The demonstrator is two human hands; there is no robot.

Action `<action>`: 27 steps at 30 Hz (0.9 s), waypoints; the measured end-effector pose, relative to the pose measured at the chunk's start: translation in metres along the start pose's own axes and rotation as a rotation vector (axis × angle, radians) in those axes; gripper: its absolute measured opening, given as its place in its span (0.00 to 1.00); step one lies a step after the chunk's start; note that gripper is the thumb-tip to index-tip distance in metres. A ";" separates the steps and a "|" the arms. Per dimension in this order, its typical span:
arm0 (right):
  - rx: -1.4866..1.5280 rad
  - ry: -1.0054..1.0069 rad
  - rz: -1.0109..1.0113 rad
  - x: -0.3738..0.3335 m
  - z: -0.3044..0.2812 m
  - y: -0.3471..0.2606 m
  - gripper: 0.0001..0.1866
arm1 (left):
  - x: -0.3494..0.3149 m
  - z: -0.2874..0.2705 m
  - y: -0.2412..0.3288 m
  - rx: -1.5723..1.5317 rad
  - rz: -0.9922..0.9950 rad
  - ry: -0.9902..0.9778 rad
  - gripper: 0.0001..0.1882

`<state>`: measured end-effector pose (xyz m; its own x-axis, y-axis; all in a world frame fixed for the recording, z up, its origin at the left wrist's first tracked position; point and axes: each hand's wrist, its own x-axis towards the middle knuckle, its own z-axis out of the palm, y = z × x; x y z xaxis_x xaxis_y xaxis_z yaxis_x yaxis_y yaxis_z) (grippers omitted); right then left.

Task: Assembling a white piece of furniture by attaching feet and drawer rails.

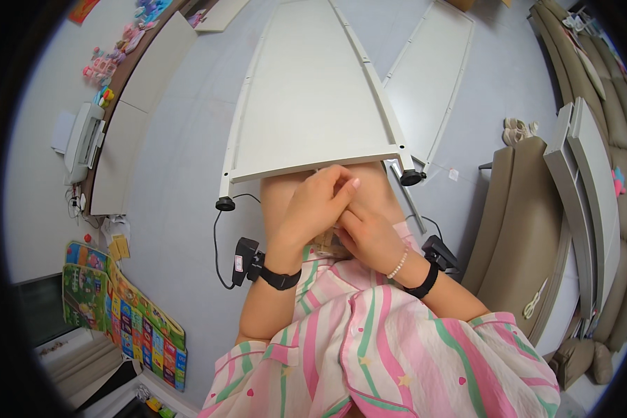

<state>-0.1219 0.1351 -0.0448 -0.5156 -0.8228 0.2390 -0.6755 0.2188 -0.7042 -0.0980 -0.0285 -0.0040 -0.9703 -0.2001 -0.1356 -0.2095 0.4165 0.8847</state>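
Observation:
Over my lap, my left hand and my right hand meet, fingers bent and pressed together. Whatever lies between the fingertips is hidden. Under the wrists, a clear bag with small brownish contents, too covered to identify, rests on my lap. Just beyond my hands, the near end of a long white framed panel lies over my thighs. Two short legs at that end carry a black round foot on the left and another black foot on the right.
A second white panel lies on the floor behind. Grey curved boards lean by the brown sofa seat, where scissors lie. Shoes stand beyond. At left are a printer on a low cabinet and a colourful folded mat.

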 end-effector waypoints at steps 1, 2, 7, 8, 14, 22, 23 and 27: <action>0.002 -0.028 0.028 -0.002 -0.002 -0.001 0.09 | 0.000 -0.001 0.004 -0.049 -0.037 0.041 0.15; 0.002 -0.028 0.030 -0.002 -0.006 -0.003 0.09 | 0.001 -0.001 0.004 -0.049 -0.037 0.039 0.15; 0.153 -0.007 0.001 0.002 -0.027 -0.020 0.09 | 0.005 -0.012 0.002 -0.191 -0.032 0.160 0.13; 0.156 -0.008 0.004 0.005 -0.034 -0.024 0.09 | 0.007 -0.014 0.000 -0.191 -0.037 0.159 0.13; 0.137 0.066 -0.018 0.012 -0.082 -0.035 0.09 | 0.010 -0.014 0.000 -0.229 -0.033 0.163 0.14; 0.240 0.263 0.027 -0.010 -0.158 -0.039 0.07 | 0.015 0.021 0.028 -0.191 0.252 0.057 0.12; 0.266 0.304 0.078 -0.018 -0.167 -0.038 0.07 | 0.016 0.026 0.031 -0.154 0.298 0.080 0.11; 0.318 0.508 0.235 -0.044 -0.193 -0.031 0.07 | 0.024 0.059 0.055 -0.179 0.626 0.186 0.07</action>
<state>-0.1795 0.2654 0.0954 -0.8688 -0.4038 0.2864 -0.3651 0.1320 -0.9215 -0.1401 0.0416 0.0148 -0.8617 -0.1249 0.4917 0.4245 0.3534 0.8336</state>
